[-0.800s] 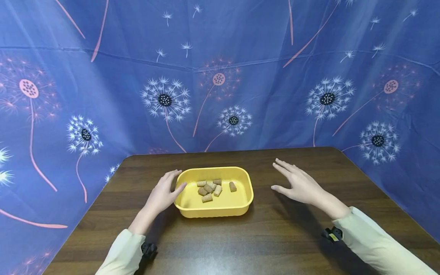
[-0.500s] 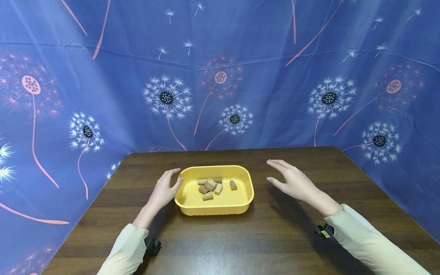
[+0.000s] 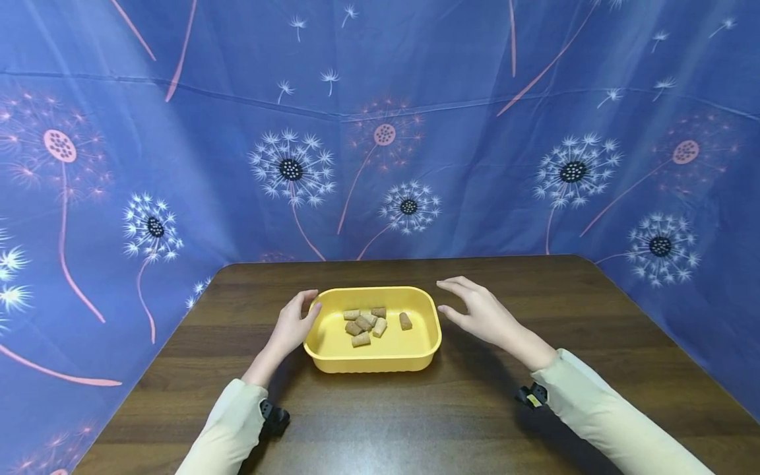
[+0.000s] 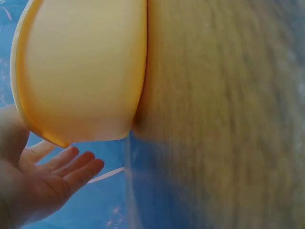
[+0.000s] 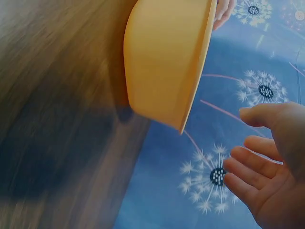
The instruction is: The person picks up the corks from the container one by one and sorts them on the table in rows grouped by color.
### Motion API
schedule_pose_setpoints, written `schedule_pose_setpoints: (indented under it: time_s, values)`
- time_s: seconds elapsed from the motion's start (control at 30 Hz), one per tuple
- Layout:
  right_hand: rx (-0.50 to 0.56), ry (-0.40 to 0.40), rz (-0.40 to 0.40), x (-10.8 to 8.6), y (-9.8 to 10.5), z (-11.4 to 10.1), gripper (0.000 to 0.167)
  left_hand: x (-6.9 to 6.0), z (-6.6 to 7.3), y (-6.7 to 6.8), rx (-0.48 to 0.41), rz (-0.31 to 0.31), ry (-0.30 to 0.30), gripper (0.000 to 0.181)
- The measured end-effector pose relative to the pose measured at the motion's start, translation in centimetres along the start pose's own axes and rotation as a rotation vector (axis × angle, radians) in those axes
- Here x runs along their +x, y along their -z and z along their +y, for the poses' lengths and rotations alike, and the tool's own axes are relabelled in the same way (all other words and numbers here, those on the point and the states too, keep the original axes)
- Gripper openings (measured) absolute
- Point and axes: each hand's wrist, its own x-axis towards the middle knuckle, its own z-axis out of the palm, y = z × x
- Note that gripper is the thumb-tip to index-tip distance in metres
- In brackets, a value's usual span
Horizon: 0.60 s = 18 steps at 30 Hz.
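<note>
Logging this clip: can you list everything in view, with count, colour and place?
Tray: one, yellow, on the table between the hands
Cork-like pieces: eight visible, tan to brown, inside the tray, one apart on the right
Table: one, brown wood grain, under the tray
Cloth: blue with white and pink dandelions, behind and beside the table
Wrist cameras: two, black, one at each wrist
Sleeves: two, pale green, one on each arm
Left grip: one, bare, at the tray's left end
Right grip: one, bare, apart from the tray's right end
</note>
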Motion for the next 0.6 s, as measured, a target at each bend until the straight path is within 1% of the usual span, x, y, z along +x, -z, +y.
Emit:
schedule_pose_setpoints:
  time_s: [0.1, 0.23, 0.37, 0.47, 0.5, 0.6]
  values:
    - [0.019, 0.011, -0.004, 0.6, -0.9, -0.4, 0.045, 0.0, -0.1, -0.1, 0.015, -0.009, 0.02, 0.041]
    - [0.034, 0.023, -0.02, 1.2, -2.1, -0.9, 0.043, 0.0, -0.1, -0.3, 0.043, -0.003, 0.063, 0.041]
    - [0.041, 0.038, -0.014, 1.7, -3.4, -1.2, 0.042, 0.0, -0.2, -0.4, 0.029, 0.002, 0.082, 0.041]
    - [0.055, 0.047, -0.008, 2.1, -4.3, -1.4, 0.042, -0.3, -0.1, -0.4, -0.003, 0.018, 0.06, 0.039]
    - [0.063, 0.049, -0.01, 2.2, -4.5, -1.5, 0.043, -0.4, -0.1, -0.4, -0.005, 0.037, 0.035, 0.037]
    - [0.085, 0.045, -0.026, 2.5, -5.3, -1.6, 0.043, -0.6, -0.2, -0.5, -0.031, 0.055, 0.007, 0.036]
